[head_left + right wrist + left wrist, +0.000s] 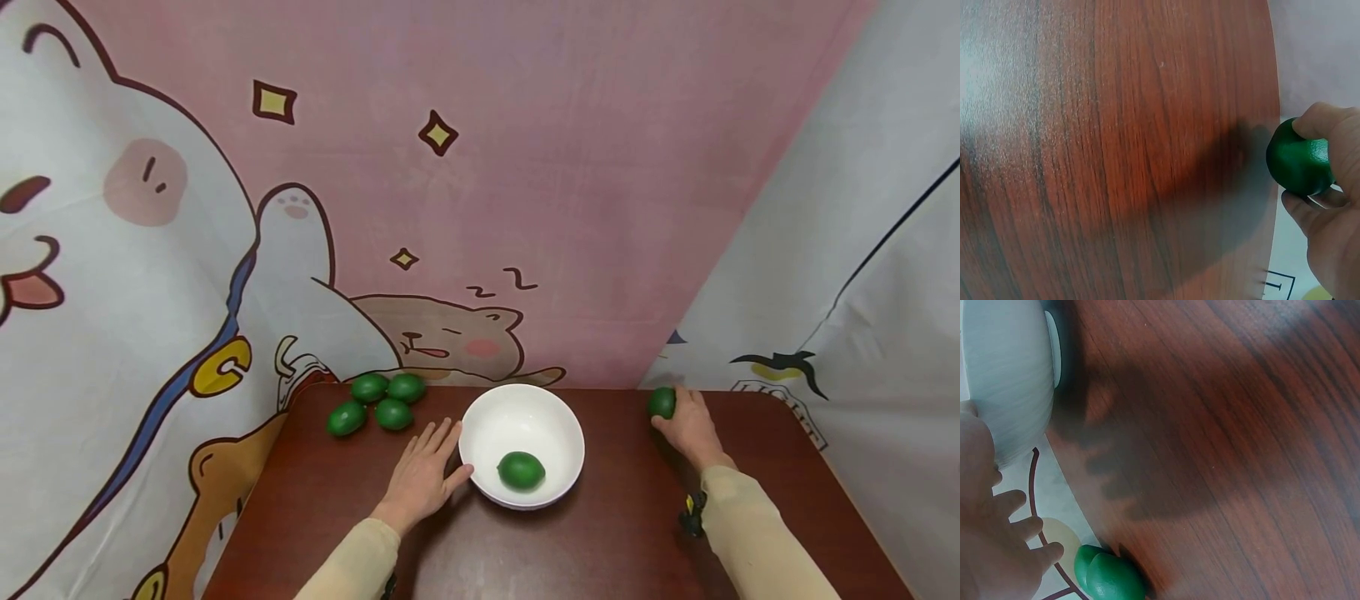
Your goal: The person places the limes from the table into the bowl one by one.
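A white bowl stands in the middle of the table with one green lime inside it. My left hand is at the bowl's left side, fingers spread and straight, thumb and fingertips right at its wall. Far to the right, my right hand grips another lime between thumb and fingers, near the table's back edge; part of that lime is hidden by the hand. In the left wrist view, the left hand overlaps the bowl.
Several limes lie in a group at the back left of the brown wooden table. Right behind the table hangs a pink and white cloth with cartoon animals. A dark band with a yellow spot shows at the right wrist.
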Available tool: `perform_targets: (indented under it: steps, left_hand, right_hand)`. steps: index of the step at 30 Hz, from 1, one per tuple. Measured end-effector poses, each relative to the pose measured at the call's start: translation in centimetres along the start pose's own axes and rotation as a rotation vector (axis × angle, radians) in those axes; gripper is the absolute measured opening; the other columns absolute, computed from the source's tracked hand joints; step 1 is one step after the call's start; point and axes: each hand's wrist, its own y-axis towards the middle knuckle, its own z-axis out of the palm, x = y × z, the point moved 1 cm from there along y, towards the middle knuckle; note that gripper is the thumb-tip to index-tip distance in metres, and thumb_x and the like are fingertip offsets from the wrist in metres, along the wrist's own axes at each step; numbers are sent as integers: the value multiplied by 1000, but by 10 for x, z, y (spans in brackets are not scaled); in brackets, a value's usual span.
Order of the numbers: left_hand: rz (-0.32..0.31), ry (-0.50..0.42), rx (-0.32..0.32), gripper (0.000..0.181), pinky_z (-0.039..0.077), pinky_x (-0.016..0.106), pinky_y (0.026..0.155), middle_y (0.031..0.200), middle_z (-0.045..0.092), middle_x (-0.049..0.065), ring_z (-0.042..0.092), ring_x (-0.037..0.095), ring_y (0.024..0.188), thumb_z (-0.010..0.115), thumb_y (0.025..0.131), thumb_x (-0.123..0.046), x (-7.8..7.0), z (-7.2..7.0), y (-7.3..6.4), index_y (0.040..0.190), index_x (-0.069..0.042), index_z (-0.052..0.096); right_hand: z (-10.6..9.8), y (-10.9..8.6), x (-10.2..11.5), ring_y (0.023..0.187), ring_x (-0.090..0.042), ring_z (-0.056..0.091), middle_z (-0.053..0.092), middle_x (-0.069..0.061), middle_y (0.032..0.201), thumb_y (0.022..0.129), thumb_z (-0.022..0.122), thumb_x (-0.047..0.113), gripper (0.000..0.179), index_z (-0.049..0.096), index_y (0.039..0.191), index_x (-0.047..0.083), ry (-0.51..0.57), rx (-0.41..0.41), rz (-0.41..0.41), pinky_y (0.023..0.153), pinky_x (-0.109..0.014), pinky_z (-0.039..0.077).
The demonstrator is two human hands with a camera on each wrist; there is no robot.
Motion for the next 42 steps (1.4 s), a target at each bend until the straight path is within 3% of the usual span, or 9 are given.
perform_targets:
  steps: [11,29,42]
  left_hand:
    - [6,10,-5,74,30,61,119,165,37,14,32,41,152,53,103,-57,-1,-2,2,162,-15,36]
    - [3,-5,-3,73,31,61,119,164,38,15,33,41,152,57,102,-54,-2,0,-2,161,-14,38]
    - [0,-18,-7,73,30,61,119,164,38,15,32,41,152,57,102,-54,-1,-1,-1,161,-14,38]
  right_hand:
    - [-8,-2,17,116,-59,49,35,-41,138,94,68,19,76,29,151,-16,12,-72,-54,92,-71,46]
    - [-16,-9,37,113,-56,53,43,-38,133,94,70,18,73,34,150,-12,38,-123,-118,88,-69,49]
    - [-22,-13,61,118,-56,51,40,-38,142,94,71,17,73,35,152,-9,72,-155,-198,90,-70,48]
